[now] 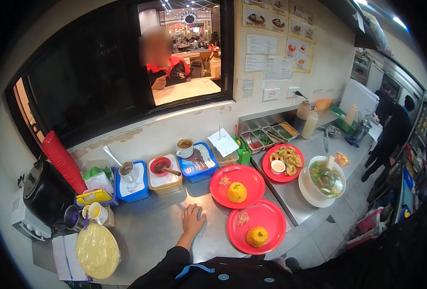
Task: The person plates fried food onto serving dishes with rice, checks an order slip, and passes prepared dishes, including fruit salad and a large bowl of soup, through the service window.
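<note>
L hand [193,220] prob. empty on steel counter [146,236] nr 2 red plates [272,219]; R hand unseen, can't tell grip.

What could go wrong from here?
The soup bowl sits near the edge of the counter; a bump might spill it. The nearer red plate, also close to an edge, could slide if the left hand beside it nudges it. The spoon jutting from its cup might get knocked.
</note>
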Available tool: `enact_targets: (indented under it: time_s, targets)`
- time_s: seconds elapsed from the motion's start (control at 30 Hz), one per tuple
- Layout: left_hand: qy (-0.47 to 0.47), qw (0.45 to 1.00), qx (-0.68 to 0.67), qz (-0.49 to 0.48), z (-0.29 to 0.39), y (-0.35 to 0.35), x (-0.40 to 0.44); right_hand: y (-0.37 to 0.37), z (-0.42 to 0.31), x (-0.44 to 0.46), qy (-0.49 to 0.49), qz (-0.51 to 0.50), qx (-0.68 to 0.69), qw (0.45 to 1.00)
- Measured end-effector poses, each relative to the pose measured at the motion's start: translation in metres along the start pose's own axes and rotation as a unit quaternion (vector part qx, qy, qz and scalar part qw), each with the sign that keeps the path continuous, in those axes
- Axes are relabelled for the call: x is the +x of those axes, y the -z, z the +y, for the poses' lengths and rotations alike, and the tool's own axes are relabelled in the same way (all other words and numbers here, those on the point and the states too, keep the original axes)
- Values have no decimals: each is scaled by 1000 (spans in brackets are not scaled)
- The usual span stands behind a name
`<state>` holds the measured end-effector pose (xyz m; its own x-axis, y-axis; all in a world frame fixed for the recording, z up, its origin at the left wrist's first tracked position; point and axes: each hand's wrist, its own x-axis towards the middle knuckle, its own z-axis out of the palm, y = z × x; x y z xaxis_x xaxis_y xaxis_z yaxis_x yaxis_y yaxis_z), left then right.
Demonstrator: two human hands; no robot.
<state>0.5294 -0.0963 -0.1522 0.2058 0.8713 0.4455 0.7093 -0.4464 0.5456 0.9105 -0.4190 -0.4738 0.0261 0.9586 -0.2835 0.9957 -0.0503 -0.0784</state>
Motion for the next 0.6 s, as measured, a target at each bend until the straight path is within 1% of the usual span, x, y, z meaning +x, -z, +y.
enact_targets:
  time_s: [0.03, 0.07, 0.1, 0.13, 0.17, 0.23, 0.27, 0.33, 0.5, 0.6]
  targets:
    - [1, 1000, -2, 0, 1, 1, 0, 9, -4, -3, -21, 21, 28, 999]
    - [2, 1000, -3, 0, 3, 2, 0, 19, -6, -6, -21, 19, 29, 999]
    - [3, 1000, -3, -2, 3, 3, 0, 58, -19, -12, -101, -5, 66, 993]
    - [2, 1000, -3, 0, 2, 2, 0, 81, -28, -17, -181, -29, 103, 978]
    - [0, 1000, -4, 1, 2, 2, 0, 75, -28, -15, -184, -30, 104, 977]
    - [3, 1000, -4, -4, 3, 2, 0, 32, -13, 3, -266, -99, -20, 959]
    - [7, 1000, -2, -6, 4, 2, 0, 18, -1, 9, -270, -101, -18, 957]
    - [0, 1000, 0, -4, 2, 0, 0, 7, 11, 12, -131, -144, -60, 979]
    - [3, 1000, -1, -4, 1, -1, 0, 26, 4, -2, -183, -113, 32, 976]
    - [-3, 1000, -5, -4, -2, -1, 0, 41, -2, -8, -228, -99, 95, 964]
